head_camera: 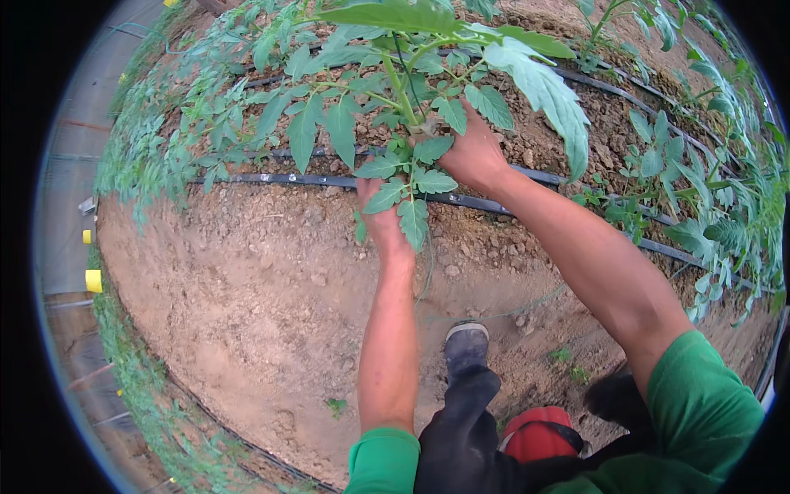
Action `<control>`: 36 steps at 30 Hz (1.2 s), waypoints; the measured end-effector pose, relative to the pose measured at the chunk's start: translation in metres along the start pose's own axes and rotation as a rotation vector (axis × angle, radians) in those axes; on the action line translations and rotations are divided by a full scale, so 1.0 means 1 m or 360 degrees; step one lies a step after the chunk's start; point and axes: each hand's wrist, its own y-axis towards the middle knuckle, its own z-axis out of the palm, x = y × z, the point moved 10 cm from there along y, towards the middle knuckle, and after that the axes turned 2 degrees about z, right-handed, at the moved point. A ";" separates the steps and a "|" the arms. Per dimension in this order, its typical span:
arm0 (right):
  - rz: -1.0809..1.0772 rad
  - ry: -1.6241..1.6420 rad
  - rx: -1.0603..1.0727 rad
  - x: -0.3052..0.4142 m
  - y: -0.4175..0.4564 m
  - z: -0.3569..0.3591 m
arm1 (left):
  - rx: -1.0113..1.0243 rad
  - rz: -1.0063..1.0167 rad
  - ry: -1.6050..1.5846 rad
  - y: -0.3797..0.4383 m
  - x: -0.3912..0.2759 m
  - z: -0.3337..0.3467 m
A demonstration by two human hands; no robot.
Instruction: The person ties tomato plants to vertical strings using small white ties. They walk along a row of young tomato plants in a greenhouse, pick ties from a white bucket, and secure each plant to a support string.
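Note:
A young tomato plant [401, 92] stands upright before me, with a dark twine [404, 62] running down along its stem. My right hand [474, 148] is at the right side of the stem base, its fingertips behind leaves. Lower and to the left, my left hand [381, 213] reaches under the plant's low leaves, which cover most of its fingers. Whether either hand grips the stem or the twine is hidden. Near both hands, a black drip irrigation tape [308, 180] crosses the soil. A thin green string [428, 272] hangs down beside my left wrist.
More tomato plants [203, 117] grow along the row at left, and others [697, 179] at right. Bare soil [265, 296] lies in front of the row. My boot [466, 346] and a red container [543, 432] are below. Thin green string trails over the ground.

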 end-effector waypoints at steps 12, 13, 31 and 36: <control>-0.0339 0.0030 0.0009 0.099 -0.001 -0.057 | 0.0072 0.0259 0.0088 0.070 -0.097 0.019; -0.0376 0.0027 0.0011 0.100 -0.003 -0.057 | -0.0002 0.0343 -0.0021 0.068 -0.093 0.026; -0.0519 0.0194 -0.0318 0.215 -0.027 -0.166 | 0.0219 0.0475 0.0226 0.027 -0.111 0.078; -0.0846 -0.0244 0.0494 0.263 0.000 -0.162 | 0.0170 0.0691 0.0230 0.002 -0.128 0.085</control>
